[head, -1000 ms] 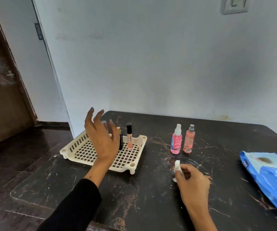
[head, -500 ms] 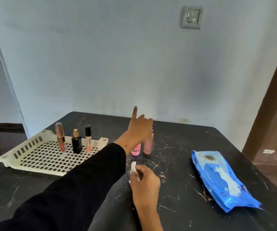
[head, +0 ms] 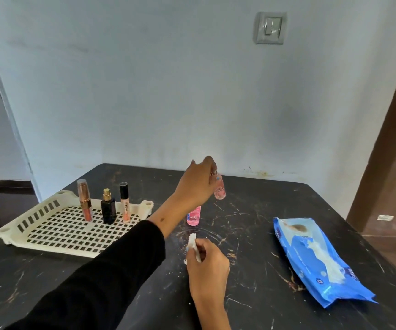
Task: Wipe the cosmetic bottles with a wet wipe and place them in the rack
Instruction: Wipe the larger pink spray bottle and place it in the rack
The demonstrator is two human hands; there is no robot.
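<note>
Peach bottle (head: 220,192) lifted off the bench (head: 251,294) in left hand's (head: 195,184) grip, right hand (head: 207,266) pinching a wipe (head: 192,241), pink bottle (head: 194,216) standing beside the rack (head: 56,229).

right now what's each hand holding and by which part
The left hand grips the peach spray bottle by its top, lifted off the table. The right hand pinches a crumpled wet wipe.

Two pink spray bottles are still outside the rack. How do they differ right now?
The peach-pink bottle is gripped near its top by the left hand and appears lifted; the deeper pink bottle stands on the table, ungripped. The forearm hides the deeper pink bottle's top, while the fingers cover the peach-pink bottle's top. Both are translucent and upright.
</note>
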